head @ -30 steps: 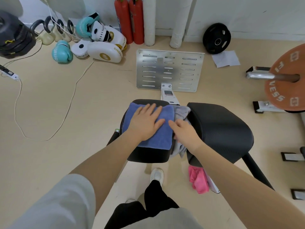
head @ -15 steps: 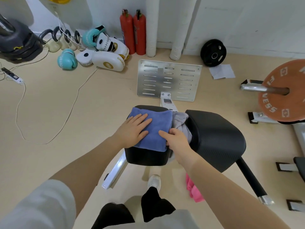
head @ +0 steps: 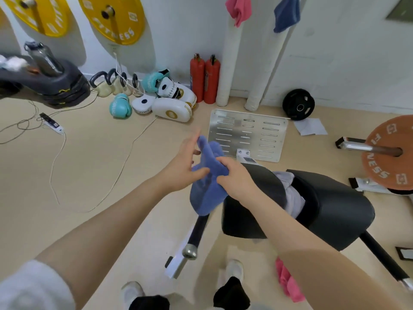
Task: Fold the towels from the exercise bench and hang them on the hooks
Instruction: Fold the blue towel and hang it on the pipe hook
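The blue towel (head: 207,189) no longer lies flat on the black tabletop (head: 335,204); it has been lifted clear and now hangs in the air to the left of the pad. The right hand (head: 234,177) has closed its grip around the bunched middle of the towel. The left hand (head: 183,166) has left its flat press and now meets the upper part of the towel with fingers spread loosely; whether it pinches the cloth cannot be told. The view has tilted upward: a hung pink towel (head: 239,10) and a hung blue towel (head: 287,13) now show on the wall, both cut off at the top edge, their hooks out of sight. A grey towel (head: 290,193) sits wedged between the pads, mostly hidden. A pink towel (head: 288,283) on the floor is partly covered by the right forearm.
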`<state>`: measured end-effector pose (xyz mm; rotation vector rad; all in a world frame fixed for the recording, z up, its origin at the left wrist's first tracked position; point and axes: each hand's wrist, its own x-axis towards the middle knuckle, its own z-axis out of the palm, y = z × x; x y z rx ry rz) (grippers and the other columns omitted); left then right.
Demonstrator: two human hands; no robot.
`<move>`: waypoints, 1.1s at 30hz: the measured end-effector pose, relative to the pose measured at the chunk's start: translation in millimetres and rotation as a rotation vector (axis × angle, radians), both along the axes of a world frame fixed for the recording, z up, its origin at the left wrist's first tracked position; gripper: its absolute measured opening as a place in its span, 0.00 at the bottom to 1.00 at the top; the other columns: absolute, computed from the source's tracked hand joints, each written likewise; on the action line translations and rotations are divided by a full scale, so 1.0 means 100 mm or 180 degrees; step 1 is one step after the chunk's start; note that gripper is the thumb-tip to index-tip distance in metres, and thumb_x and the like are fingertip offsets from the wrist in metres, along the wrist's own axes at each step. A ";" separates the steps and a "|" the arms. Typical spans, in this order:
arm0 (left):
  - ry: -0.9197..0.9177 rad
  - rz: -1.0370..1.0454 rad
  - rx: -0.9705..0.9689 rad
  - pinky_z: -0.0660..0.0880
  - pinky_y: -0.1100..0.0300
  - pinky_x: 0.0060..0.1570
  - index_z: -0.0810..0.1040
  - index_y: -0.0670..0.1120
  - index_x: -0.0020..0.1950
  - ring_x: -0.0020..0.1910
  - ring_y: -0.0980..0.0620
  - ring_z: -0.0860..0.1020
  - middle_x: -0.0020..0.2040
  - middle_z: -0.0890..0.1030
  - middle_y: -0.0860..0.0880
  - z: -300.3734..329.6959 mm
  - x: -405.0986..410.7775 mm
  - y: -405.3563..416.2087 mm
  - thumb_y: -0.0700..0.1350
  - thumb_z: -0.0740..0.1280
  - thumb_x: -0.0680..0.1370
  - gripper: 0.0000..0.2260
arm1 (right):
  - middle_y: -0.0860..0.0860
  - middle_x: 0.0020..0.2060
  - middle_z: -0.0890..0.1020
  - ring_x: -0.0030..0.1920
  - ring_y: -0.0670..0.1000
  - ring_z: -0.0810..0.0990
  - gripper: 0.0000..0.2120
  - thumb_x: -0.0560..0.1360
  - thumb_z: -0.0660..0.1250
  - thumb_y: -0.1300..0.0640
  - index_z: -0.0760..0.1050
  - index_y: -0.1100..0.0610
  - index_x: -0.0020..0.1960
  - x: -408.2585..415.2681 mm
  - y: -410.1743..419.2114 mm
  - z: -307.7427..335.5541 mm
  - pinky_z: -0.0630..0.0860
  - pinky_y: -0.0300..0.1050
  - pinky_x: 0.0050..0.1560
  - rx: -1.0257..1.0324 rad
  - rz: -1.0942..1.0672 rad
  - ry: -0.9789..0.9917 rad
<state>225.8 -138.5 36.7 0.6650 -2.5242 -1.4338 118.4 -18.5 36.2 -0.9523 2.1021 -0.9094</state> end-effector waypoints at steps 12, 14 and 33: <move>-0.0863 -0.0687 -0.1793 0.66 0.56 0.57 0.73 0.46 0.57 0.60 0.46 0.73 0.56 0.78 0.47 0.39 1.54 -1.75 0.55 0.69 0.72 0.19 | 0.53 0.45 0.81 0.46 0.56 0.76 0.13 0.69 0.61 0.69 0.81 0.56 0.46 1.61 -1.81 0.55 0.74 0.52 0.47 -0.0195 0.1315 0.1071; -0.1025 -0.0646 -0.1447 0.68 0.59 0.38 0.71 0.47 0.44 0.42 0.47 0.74 0.39 0.77 0.49 0.45 1.59 -1.95 0.54 0.69 0.73 0.13 | 0.52 0.45 0.82 0.47 0.54 0.77 0.15 0.67 0.60 0.69 0.80 0.55 0.47 1.59 -1.94 0.65 0.75 0.51 0.47 -0.0254 0.1187 0.1037; 0.0821 -0.0008 -0.1102 0.68 0.62 0.50 0.74 0.46 0.57 0.50 0.54 0.71 0.50 0.74 0.54 1.01 -1.01 -3.76 0.46 0.65 0.75 0.11 | 0.50 0.39 0.74 0.40 0.51 0.72 0.07 0.75 0.63 0.56 0.65 0.55 0.44 -0.85 -3.44 1.15 0.64 0.44 0.35 -0.0486 -0.0375 0.1359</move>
